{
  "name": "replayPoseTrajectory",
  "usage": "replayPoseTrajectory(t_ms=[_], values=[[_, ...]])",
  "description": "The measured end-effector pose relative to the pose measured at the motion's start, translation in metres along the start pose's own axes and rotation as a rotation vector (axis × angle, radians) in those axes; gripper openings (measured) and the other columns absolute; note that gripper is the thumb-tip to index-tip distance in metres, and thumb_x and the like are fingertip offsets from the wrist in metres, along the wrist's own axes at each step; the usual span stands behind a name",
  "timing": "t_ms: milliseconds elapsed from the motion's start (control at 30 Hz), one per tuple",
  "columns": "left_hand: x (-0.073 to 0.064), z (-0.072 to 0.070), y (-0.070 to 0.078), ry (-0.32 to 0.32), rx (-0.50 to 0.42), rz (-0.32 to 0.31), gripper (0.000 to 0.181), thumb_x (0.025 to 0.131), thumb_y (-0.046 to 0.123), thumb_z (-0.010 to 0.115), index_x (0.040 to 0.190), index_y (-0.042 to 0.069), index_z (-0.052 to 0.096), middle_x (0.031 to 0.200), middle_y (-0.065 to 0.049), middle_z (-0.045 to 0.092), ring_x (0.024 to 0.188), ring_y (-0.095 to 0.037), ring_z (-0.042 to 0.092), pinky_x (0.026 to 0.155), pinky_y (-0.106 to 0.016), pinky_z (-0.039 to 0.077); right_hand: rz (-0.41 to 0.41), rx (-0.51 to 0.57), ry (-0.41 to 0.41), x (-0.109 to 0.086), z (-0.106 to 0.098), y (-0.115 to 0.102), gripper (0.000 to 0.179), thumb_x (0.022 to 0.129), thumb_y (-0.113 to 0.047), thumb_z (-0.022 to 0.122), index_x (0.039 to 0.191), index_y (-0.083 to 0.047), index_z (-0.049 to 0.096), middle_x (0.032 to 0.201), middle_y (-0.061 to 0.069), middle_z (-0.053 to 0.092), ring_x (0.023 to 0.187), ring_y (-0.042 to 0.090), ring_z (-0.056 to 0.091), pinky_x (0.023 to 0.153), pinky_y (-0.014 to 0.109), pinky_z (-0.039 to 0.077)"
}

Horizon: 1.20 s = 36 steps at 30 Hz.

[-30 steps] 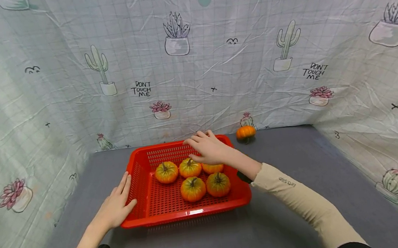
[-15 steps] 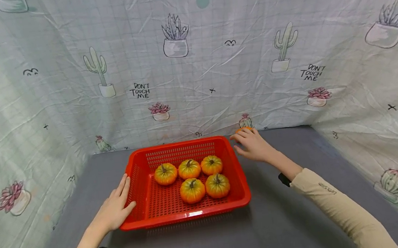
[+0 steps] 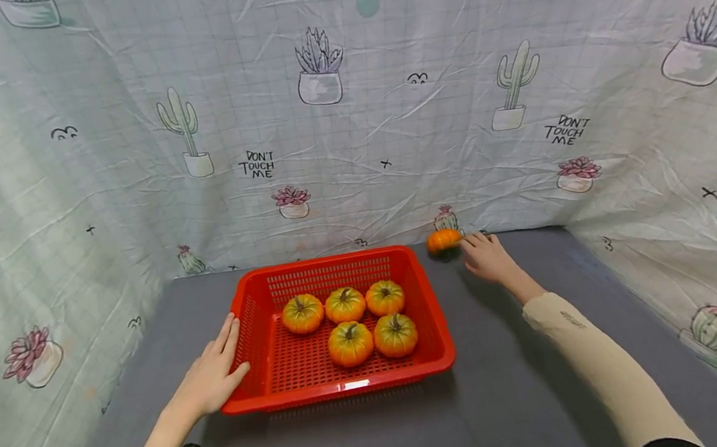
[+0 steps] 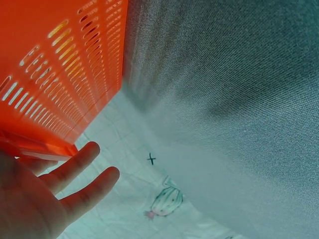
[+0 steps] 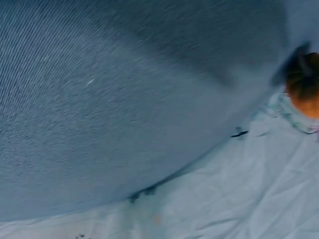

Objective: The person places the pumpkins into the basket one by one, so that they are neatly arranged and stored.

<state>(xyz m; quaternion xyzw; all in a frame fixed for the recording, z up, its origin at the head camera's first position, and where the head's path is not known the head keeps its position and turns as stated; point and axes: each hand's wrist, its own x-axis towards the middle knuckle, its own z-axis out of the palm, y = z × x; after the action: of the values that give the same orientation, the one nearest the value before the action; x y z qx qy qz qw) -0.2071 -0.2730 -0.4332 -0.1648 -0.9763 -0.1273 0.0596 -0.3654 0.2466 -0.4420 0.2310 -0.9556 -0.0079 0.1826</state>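
My left hand (image 3: 211,373) rests on the left rim of a red plastic basket (image 3: 344,387), its fingers straight. In the left wrist view those fingers (image 4: 82,191) reach along the slotted basket wall (image 4: 60,64). Several small orange pumpkins sit in the basket, three in a back row, among them a pumpkin (image 3: 302,314) at the left, and two in front. One more pumpkin (image 3: 444,241) lies on its side on the table, beyond the basket's back right corner. Right beside it is my right hand (image 3: 487,259), fingertips at its right side. The right wrist view shows that pumpkin (image 5: 305,89) at the edge.
A grey cloth (image 3: 383,442) covers the table. Behind and at both sides hangs a pale, wrinkled curtain (image 3: 378,103) printed with potted cacti and lettering, meeting the table just behind the loose pumpkin.
My right hand has moved from above the basket to the right, across the loose pumpkin to its right side. The left hand and the basket have stayed in place.
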Motion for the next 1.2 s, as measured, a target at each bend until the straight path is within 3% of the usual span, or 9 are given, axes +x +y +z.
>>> replayPoseTrajectory(t_ms=[333, 533, 667, 933, 1200], values=[[0.0, -0.001, 0.003, 0.005, -0.003, 0.008, 0.069, 0.088, 0.026, 0.05, 0.141, -0.003, 0.016, 0.148, -0.019, 0.013, 0.119, -0.05, 0.034, 0.087, -0.057, 0.036, 0.057, -0.044, 0.03, 0.006, 0.018, 0.025, 0.034, 0.081, -0.01, 0.06, 0.114, -0.001, 0.055, 0.11, 0.016, 0.057, 0.102, 0.032, 0.048, 0.079, 0.052, 0.035], [0.0, 0.0, 0.002, 0.006, -0.006, 0.005, 0.069, 0.088, 0.025, 0.049, 0.141, -0.003, 0.016, 0.149, -0.019, 0.012, 0.119, -0.05, 0.034, 0.086, -0.057, 0.036, -0.008, -0.173, 0.012, 0.019, 0.024, 0.02, 0.039, 0.082, -0.013, 0.06, 0.117, 0.0, 0.05, 0.113, 0.018, 0.053, 0.106, 0.034, 0.047, 0.082, 0.052, 0.037], [0.001, 0.0, 0.001, 0.004, -0.003, 0.006, 0.069, 0.088, 0.026, 0.049, 0.141, -0.003, 0.015, 0.149, -0.019, 0.011, 0.12, -0.05, 0.034, 0.086, -0.058, 0.036, 0.0, -0.197, -0.007, 0.028, 0.025, 0.014, 0.048, 0.081, -0.014, 0.062, 0.124, -0.002, 0.045, 0.117, 0.019, 0.05, 0.108, 0.036, 0.046, 0.085, 0.052, 0.038], [0.002, -0.001, 0.0, -0.005, 0.003, 0.007, 0.07, 0.088, 0.027, 0.048, 0.142, -0.003, 0.014, 0.149, -0.019, 0.01, 0.12, -0.049, 0.033, 0.087, -0.057, 0.036, 0.008, -0.223, -0.118, 0.037, 0.032, 0.012, 0.067, 0.078, -0.014, 0.064, 0.136, -0.015, 0.031, 0.132, 0.018, 0.039, 0.116, 0.039, 0.04, 0.088, 0.053, 0.037], [0.002, -0.002, 0.002, 0.002, 0.003, 0.004, 0.069, 0.088, 0.026, 0.049, 0.141, -0.003, 0.016, 0.149, -0.019, 0.012, 0.12, -0.047, 0.034, 0.087, -0.056, 0.037, -0.015, -0.23, -0.106, 0.042, 0.037, 0.012, 0.068, 0.077, -0.008, 0.063, 0.135, -0.028, 0.032, 0.135, 0.017, 0.039, 0.118, 0.039, 0.038, 0.09, 0.054, 0.037]])
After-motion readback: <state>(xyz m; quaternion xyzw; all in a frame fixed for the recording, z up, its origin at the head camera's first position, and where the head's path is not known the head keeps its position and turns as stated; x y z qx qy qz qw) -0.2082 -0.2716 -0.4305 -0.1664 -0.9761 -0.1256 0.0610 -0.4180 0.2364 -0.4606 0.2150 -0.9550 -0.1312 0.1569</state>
